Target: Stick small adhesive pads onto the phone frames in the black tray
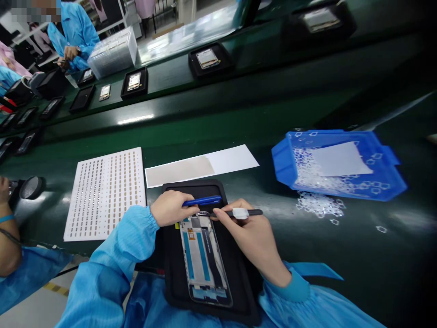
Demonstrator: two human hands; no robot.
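Observation:
My left hand [170,208] is closed round a slim blue pen-shaped tool [208,200], its fingertips at the top edge of an opened phone body [198,257]. Pinched in my right hand [254,232] are black tweezers [254,212] with white tape round them, their tips pointing left at the same top edge. The phone body lies in a black tray [172,273] on my lap side of the bench. Blue strips and a dark ribbon run along its inside. What lies right between my fingertips is too small to make out.
A white sheet [136,196] with rows of small parts lies left, a pale strip [235,158] ahead. On the right stands a blue bin [385,182] of small clear frames, some spilled. Black phone trays [145,86] line the conveyor behind. A co-worker's arm [8,241] is at far left.

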